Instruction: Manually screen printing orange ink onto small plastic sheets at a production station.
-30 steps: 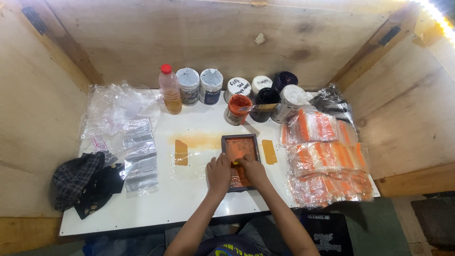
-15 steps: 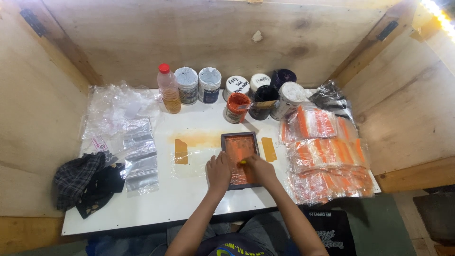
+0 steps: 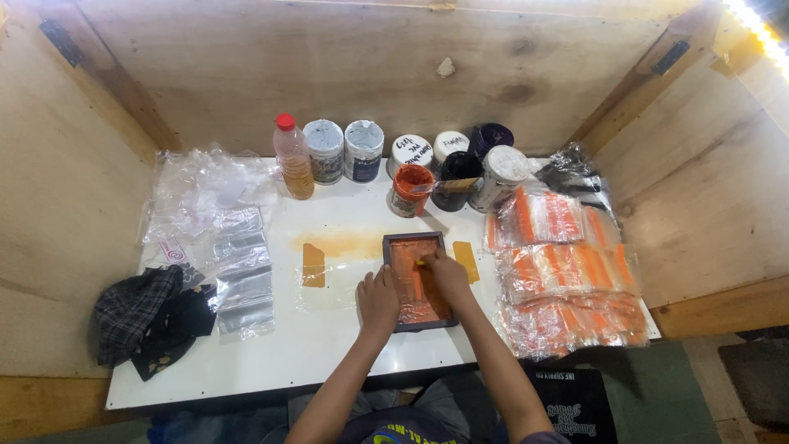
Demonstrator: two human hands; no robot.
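a: the small dark-framed screen (image 3: 419,281), where does it lie?

b: flat on the white worktop (image 3: 345,345), in front of the open orange paint pot (image 3: 410,190), on the side nearer the person. its long axis runs away from the person toward that pot, and its mesh is smeared orange.

a: and the hands against it?

b: both are at the frame. the left hand (image 3: 378,301) lies palm down on the frame's left edge, at the end farther from the pot, fingers together and flat, pressing rather than gripping. the right hand (image 3: 446,274) is over the mesh, nearer the pot than the left hand is.

a: what does the right grip hold?

b: its fingers are pinched shut on a small yellow-orange piece (image 3: 421,263), likely a little squeegee, whose tip touches the mesh at the half of the frame nearer the pot. how it is shaped under the fingers i cannot tell.

a: so which way does the stroke have room?

b: as a judgement: along the frame's long axis, from the pot end back toward the person, since most of the mesh lies that way from the grip.

a: anything close by?

b: an orange patch (image 3: 313,265) left of the frame, another (image 3: 466,261) just right of it, and stacks of printed clear bags (image 3: 567,271) farther right.
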